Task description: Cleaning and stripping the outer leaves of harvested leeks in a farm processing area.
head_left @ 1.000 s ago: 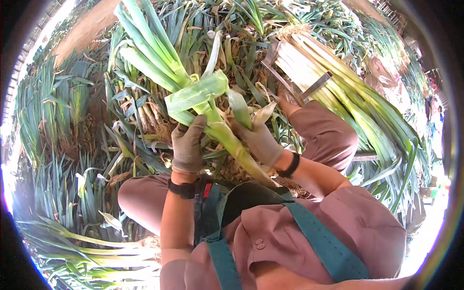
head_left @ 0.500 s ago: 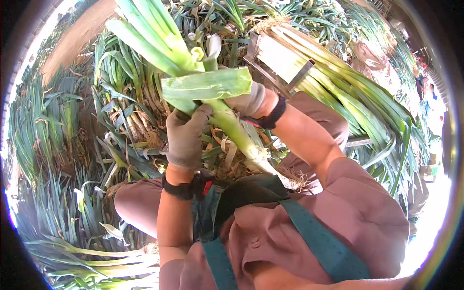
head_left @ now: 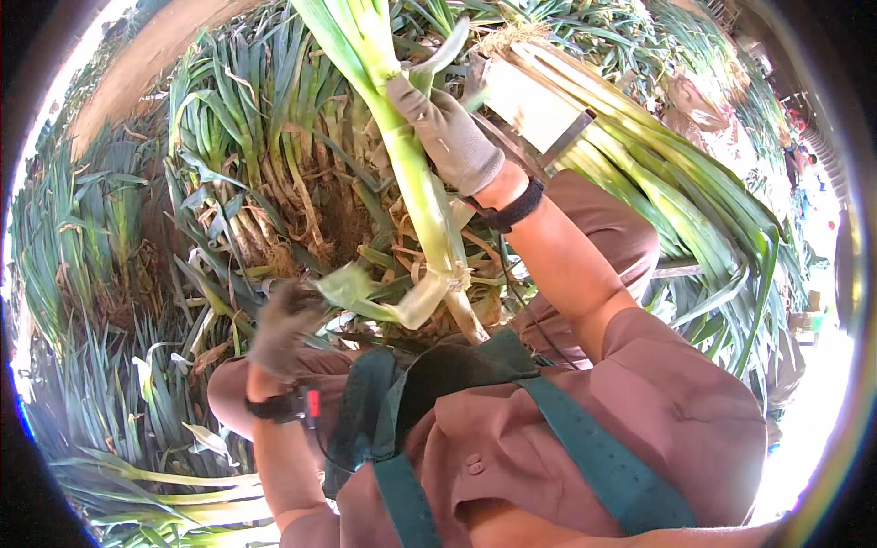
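A thick leek (head_left: 413,178) slants in front of me, its green leaves at the top and pale end low near my apron. My right hand (head_left: 454,139), in a grey-beige glove, is closed round its upper stalk. Left of the leek's lower end, my gloved left hand (head_left: 285,331) is blurred by motion. A peeled outer leaf (head_left: 352,290) runs from its fingers and bends back at the pale end of the stalk, still joined there. The fingers look closed on that leaf, though the blur hides their exact grip.
Leeks with long green leaves (head_left: 630,160) lie across a metal-framed rack (head_left: 574,137) at the right. Upright bunches of rooted leeks (head_left: 265,164) stand at the left. More leeks (head_left: 201,502) lie at lower left. Loose leaf scraps lie round my knees.
My left hand has moved down and left, drawing the outer leaf down along the stalk. My right hand has shifted up the leek, which stands more upright.
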The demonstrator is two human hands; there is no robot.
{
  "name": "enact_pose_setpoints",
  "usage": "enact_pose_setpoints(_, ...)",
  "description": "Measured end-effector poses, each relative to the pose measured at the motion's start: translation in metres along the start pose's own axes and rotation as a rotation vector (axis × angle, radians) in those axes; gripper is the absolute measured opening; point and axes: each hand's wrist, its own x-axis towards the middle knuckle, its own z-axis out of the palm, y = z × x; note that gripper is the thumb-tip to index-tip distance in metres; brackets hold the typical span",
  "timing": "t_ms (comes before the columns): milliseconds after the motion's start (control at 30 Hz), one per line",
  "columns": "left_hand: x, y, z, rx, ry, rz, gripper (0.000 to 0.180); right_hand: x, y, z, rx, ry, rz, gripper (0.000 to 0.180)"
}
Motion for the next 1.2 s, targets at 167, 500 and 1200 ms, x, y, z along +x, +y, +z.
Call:
enact_pose_setpoints(167, 0.044, 0.041, -0.037, 0.227, 0.504, 0.393, 0.023, -0.01, 0.014, 0.042, 0.415, 0.123, 0.159, 0.047)
enact_pose_setpoints(500, 0.088, 0.062, 0.029, -0.295, 0.241, 0.331, 0.028, -0.024, 0.046, 0.079, -0.299, 0.014, 0.004, 0.032)
enact_pose_setpoints(1200, 0.076, 0.03, 0.004, -0.781, -0.061, 0.315, 0.048, -0.042, 0.015, 0.04, -0.75, -0.414, -0.001, 0.031)
